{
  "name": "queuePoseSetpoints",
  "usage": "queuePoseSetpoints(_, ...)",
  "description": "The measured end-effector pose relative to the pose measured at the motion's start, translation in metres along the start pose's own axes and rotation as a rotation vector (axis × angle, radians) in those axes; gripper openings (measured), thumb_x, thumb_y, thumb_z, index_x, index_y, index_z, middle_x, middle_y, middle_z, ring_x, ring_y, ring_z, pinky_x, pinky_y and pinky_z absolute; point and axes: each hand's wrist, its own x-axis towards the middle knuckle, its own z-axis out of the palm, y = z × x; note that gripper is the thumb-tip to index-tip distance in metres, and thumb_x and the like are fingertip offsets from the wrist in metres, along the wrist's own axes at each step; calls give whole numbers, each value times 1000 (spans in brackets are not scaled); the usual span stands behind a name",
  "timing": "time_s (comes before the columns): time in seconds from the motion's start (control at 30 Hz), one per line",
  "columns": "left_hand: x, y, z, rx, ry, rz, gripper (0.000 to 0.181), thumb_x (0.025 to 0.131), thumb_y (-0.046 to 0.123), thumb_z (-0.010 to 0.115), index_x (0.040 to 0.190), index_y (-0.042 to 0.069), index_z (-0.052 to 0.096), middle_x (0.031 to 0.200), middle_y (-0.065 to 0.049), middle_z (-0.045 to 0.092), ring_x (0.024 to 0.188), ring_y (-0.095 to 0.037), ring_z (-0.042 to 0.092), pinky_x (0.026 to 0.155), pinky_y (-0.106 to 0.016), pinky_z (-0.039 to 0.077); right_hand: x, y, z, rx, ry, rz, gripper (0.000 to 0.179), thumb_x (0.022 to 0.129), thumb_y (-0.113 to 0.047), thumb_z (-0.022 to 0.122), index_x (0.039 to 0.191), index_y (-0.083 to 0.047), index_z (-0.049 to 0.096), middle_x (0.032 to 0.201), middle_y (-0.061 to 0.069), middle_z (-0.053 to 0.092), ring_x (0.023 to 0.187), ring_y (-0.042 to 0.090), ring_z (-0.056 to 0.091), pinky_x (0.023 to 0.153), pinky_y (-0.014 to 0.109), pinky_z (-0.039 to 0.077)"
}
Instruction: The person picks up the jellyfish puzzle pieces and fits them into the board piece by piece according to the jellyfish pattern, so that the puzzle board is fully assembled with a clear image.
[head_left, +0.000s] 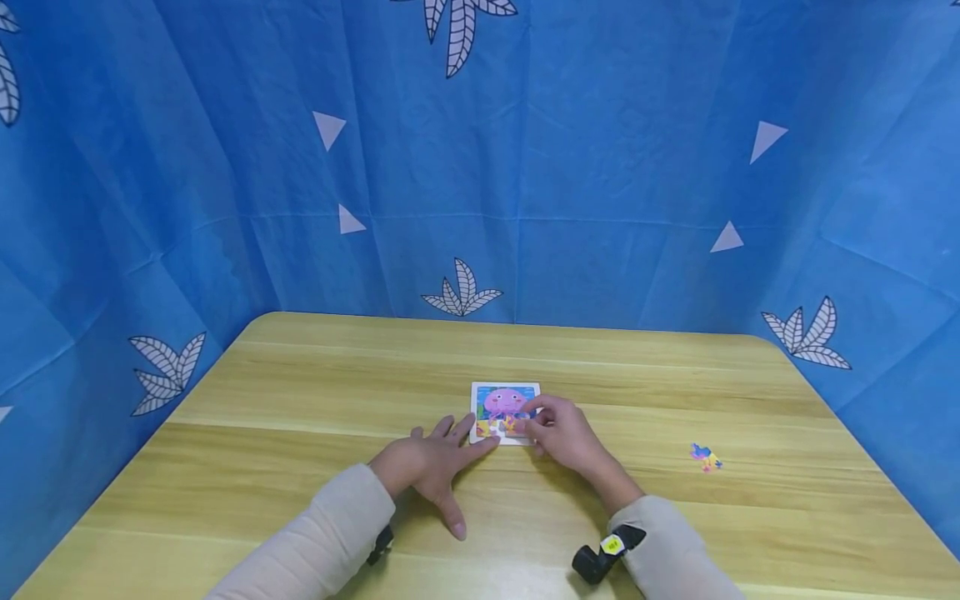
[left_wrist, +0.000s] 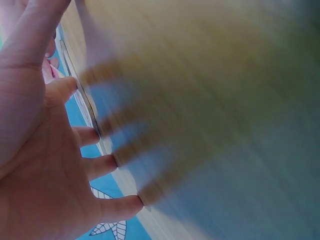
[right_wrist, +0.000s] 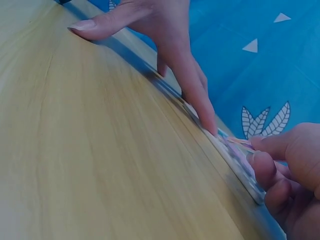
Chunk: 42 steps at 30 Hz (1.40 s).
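Observation:
A small jigsaw puzzle in a white-framed tray (head_left: 474,400) lies on the table, showing a pink jellyfish (head_left: 504,400) on a blue ground. Pale gaps show in its lower part. My left hand (head_left: 435,467) has its fingers spread, with the index fingertip on the tray's near edge and the thumb out over the table. In the left wrist view the fingertips (left_wrist: 132,202) rest along the tabletop. Over the tray's right side, my right hand (head_left: 566,437) pinches a thin puzzle piece (right_wrist: 240,142) between thumb and index finger. The fingers mostly hide the piece.
Several loose puzzle pieces (head_left: 705,456), blue, yellow and pink, lie in a small cluster to the right. The wooden table (head_left: 300,375) reaches back to a blue curtain (head_left: 600,150) with white leaf and triangle prints.

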Motion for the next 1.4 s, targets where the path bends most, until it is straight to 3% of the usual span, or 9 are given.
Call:
queuePoseSetpoints(0.63, 0, 0, 0, -5, 5, 8, 121, 52, 64, 79, 149, 46, 8, 160, -5, -3, 144, -37, 3, 108, -67, 12, 4, -3, 13, -46, 10, 12, 17, 87, -9, 66, 103, -3, 65, 67, 4, 60, 44, 14, 53, 40, 21, 38)
queuePoseSetpoints(1.4, -3, 2, 0, 13, 8, 7, 119, 54, 65, 78, 149, 46, 9, 160, -5, -3, 145, -36, 4, 109, -66, 13, 3, -4, 15, -118, 36, 14, 22, 87, -11, 67, 107, -3, 68, 68, 1, 61, 45, 12, 52, 41, 20, 36)
